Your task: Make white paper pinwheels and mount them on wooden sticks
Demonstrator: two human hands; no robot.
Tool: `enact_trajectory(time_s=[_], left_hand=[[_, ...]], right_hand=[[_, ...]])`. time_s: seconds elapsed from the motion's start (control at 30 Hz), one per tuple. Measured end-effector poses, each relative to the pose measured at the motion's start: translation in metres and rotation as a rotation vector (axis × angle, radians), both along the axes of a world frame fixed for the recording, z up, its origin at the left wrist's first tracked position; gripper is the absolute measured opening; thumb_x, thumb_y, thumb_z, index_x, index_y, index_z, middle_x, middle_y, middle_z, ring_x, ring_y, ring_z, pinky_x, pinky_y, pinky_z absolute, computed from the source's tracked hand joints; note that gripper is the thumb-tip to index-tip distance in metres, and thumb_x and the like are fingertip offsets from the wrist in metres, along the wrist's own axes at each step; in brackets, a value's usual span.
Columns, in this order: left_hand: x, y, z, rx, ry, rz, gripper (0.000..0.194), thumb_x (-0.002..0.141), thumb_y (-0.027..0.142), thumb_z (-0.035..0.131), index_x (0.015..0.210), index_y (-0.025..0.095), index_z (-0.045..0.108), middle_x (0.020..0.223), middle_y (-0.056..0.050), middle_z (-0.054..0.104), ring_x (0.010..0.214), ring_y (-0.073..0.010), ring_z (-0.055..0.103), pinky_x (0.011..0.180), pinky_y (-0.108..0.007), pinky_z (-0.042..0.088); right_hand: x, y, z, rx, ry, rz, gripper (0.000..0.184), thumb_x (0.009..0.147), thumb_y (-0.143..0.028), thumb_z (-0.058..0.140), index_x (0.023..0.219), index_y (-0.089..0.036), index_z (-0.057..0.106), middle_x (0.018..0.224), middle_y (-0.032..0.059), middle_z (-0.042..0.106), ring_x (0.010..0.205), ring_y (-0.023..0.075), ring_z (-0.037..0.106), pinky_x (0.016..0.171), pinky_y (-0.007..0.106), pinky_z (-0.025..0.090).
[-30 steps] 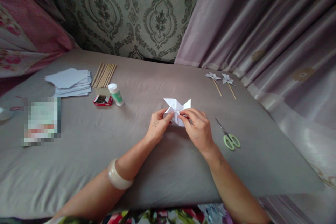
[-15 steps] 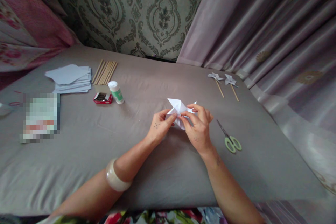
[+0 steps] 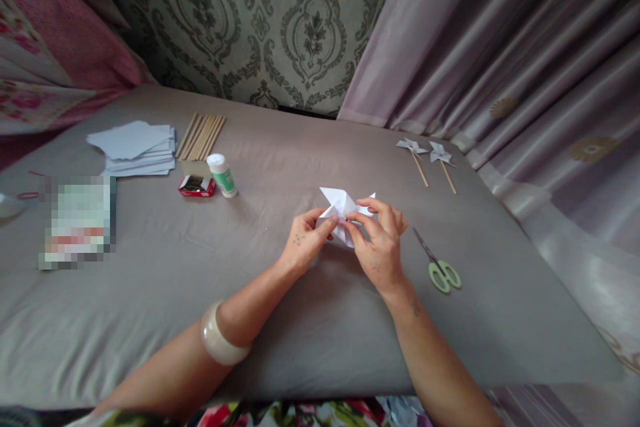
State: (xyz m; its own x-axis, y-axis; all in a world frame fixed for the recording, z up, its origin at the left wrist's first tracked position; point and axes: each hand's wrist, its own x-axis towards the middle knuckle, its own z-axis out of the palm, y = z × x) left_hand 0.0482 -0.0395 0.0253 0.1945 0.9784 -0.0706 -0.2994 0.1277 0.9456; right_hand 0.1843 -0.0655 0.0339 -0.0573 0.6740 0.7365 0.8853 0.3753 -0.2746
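Between my two hands is a white paper pinwheel [image 3: 341, 200] with pointed, folded blades. My left hand [image 3: 306, 238] grips its left side, thumb pressed on the paper near the middle. My right hand [image 3: 377, 240] pinches at the centre from the right, thumb and fingers closed together there. Whether a small pin sits between those fingertips, I cannot tell. The lower blade is partly covered by my right hand. Green-handled scissors [image 3: 440, 272] lie to the right of my right hand, away from it.
Two finished pinwheels on sticks, one [image 3: 413, 148] beside the other [image 3: 441, 155], lie at the back right. On the left are stacked paper sheets [image 3: 135, 147], wooden sticks [image 3: 201, 138], a glue stick [image 3: 221, 175], a small red box [image 3: 197, 186] and a blurred packet [image 3: 77, 223].
Hardly anything differs. Both hands keep their hold on the paper pinwheel, and the right fingertips have shifted very slightly at its centre. The view has moved a little.
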Motion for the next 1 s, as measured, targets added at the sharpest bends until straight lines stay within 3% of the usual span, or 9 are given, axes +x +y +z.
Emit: enact_trajectory(time_s=[1.0], left_hand=[[0.0009,-0.0001,-0.0018,0.001,0.003,0.007,0.025,0.065,0.037,0.07,0.071,0.013,0.068,0.063,-0.001,0.059,0.057,-0.0105,0.048,0.056,-0.022,0.039]], right_hand=[[-0.0003,-0.0021,0.0025,-0.02,-0.056,-0.019,0.005,0.084,-0.028,0.065,0.083,-0.023,0.067,0.105,0.0043,0.065,0.092,0.0205,0.055,0.087,0.038,0.033]])
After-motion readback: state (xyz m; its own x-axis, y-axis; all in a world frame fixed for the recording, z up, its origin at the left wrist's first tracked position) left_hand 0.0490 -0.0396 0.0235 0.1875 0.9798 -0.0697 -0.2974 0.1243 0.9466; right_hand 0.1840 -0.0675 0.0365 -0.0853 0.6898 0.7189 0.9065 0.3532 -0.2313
